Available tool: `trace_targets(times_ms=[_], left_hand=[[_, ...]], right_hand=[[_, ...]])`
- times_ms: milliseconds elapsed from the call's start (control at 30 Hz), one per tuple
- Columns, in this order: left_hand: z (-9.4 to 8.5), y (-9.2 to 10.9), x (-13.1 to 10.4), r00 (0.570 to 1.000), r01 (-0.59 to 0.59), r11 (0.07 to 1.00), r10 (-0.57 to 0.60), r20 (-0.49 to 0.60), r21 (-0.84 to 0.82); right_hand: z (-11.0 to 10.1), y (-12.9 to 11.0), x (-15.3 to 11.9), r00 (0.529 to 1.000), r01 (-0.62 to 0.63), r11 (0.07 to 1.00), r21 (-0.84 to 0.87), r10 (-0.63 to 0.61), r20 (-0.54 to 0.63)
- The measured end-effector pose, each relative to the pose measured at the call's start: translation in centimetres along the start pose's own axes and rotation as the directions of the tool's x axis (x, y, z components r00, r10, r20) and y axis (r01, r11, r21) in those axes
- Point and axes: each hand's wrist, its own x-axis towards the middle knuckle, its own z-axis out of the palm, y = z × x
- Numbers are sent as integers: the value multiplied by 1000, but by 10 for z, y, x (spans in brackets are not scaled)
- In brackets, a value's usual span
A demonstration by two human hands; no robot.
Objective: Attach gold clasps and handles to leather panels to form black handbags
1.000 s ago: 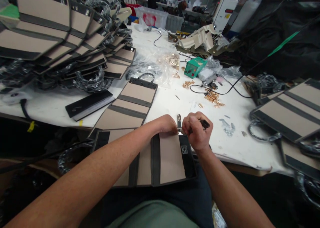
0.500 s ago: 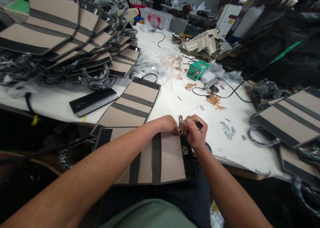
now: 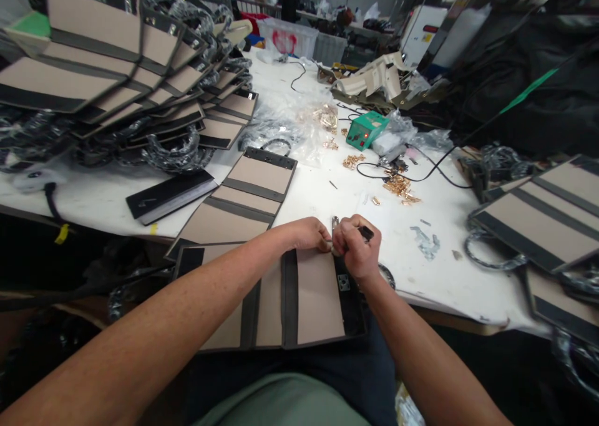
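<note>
A beige and dark grey bag panel (image 3: 319, 301) lies across my lap and the table's front edge. My left hand (image 3: 311, 234) rests at its far edge, fingertips pinched together close to my right hand; what they hold is hidden. My right hand (image 3: 359, 250) is closed round a tool with a black handle (image 3: 366, 232), whose working end I cannot make out. Just beyond the fingers a shiny metal piece (image 3: 335, 222) sticks up. On the panel's black strip, nearer to me, sits a small square metal plate (image 3: 343, 282).
Stacked bag panels (image 3: 93, 70) with wrapped handles fill the left; more panels (image 3: 543, 214) lie at right. Another panel (image 3: 250, 189) lies just beyond my left arm. Gold fittings (image 3: 400, 189), a green box (image 3: 366, 130) with a cable, and clear plastic (image 3: 290, 126) occupy the table.
The view has shifted slightly. Both hands stay together at the panel's far edge, and my right hand has turned a little around the tool.
</note>
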Motion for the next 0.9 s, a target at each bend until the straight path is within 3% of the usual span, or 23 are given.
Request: trace_targets(times_ms=[100, 267, 367, 433, 533, 633, 767, 900], left_hand=[[0, 0, 0, 1000, 0, 1000, 0, -4, 1], [1, 2, -2, 1000, 16, 1000, -16, -19, 19], [0, 6, -5, 999, 30, 998, -28, -31, 52], [0, 9, -6, 998, 41, 996, -37, -48, 83], [1, 13, -7, 995, 53, 987, -40, -89, 151], [7, 18, -8, 991, 55, 968, -23, -134, 243], [17, 25, -14, 970, 86, 924, 7, -243, 372], [26, 33, -28, 921, 126, 878, 69, -383, 462]], right_hand=[[-2, 3, 2, 991, 135, 991, 24, -135, -1], [0, 9, 3, 996, 91, 995, -34, -91, -23], [-6, -6, 3, 988, 133, 991, -22, -134, -77], [-18, -20, -2, 984, 123, 976, -177, -143, -104], [-43, -33, -14, 998, -5, 803, -596, 40, 46], [-64, -28, -28, 952, -49, 631, -774, 265, 156], [-72, -14, -34, 928, 38, 559, -828, 288, 237], [-71, -9, -28, 923, 135, 495, -858, 253, 291]])
